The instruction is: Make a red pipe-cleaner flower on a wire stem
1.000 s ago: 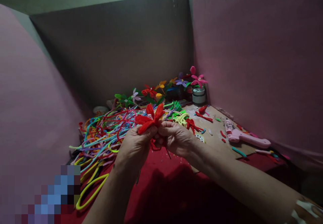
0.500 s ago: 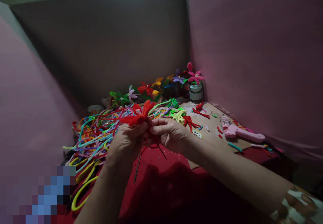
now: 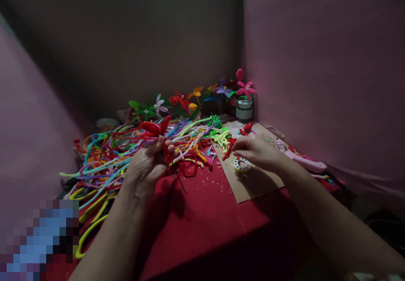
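Observation:
My left hand [image 3: 148, 160] is closed around the base of a red pipe-cleaner flower [image 3: 152, 128], its fuzzy petals pointing up. Thin dark stem wires [image 3: 179, 179] hang below that hand. Over the brown board [image 3: 249, 188], my right hand [image 3: 256, 150] is loosely curled, fingers pointing left and slightly apart, with nothing visible in them. Just under its fingers lies a ring-shaped tape roll [image 3: 242, 165] with a dotted white face. Red fuzzy pieces [image 3: 230, 146] are beside the fingertips.
A tangled heap of coloured pipe cleaners [image 3: 107, 158] covers the table's left side. Finished flowers [image 3: 180, 99] line the back, near a jar [image 3: 244, 110]. A pink glue gun [image 3: 305, 161] lies at right. Yellow-handled scissors [image 3: 90, 232] are at front left, on red cloth [image 3: 202, 230].
My right hand has left the red flower and moved right, over the tape roll. My left hand keeps the flower and has shifted slightly left. The camera view has tilted a little.

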### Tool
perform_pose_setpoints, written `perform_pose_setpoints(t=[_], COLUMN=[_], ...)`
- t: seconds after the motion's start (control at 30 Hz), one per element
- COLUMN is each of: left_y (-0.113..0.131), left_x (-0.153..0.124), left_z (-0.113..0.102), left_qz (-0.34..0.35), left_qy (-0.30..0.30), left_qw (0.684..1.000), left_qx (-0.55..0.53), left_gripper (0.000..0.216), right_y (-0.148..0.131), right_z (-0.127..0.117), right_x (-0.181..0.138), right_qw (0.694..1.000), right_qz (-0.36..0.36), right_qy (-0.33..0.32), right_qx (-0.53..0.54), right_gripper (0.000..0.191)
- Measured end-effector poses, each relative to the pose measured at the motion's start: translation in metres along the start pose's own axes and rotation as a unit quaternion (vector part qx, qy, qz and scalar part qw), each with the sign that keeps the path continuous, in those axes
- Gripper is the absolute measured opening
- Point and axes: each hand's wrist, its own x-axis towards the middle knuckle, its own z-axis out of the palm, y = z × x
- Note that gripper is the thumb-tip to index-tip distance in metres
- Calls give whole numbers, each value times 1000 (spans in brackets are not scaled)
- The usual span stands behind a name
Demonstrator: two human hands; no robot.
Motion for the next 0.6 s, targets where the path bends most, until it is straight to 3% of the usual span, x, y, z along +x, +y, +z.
perform_pose_setpoints(t=[0.1, 0.27, 0.37, 0.47, 0.6], left_y=[-3, -10, -15, -20, -28], left_x=[4, 4, 4, 1, -8], left_z=[-6, -7, -6, -1, 5], left_qz=[-9, -25, -29, -35, -67], left_qy=[3, -12, -10, -14, -100], left_qw=[1000, 1000, 999, 999, 990], left_qx=[0, 1, 8, 29, 70], left_gripper=[9, 11, 13, 16, 13], right_y=[9, 24, 25, 15, -5], right_z=[10, 23, 22, 16, 9], right_x=[-23, -39, -46, -55, -60], right_qw=[991, 990, 994, 999, 982], right_qz=[-22, -34, -49, -15, 42], right_qy=[7, -24, -24, -28, -25], right_qx=[-133, -134, -95, 6, 181], right_gripper=[10, 12, 13, 20, 24])
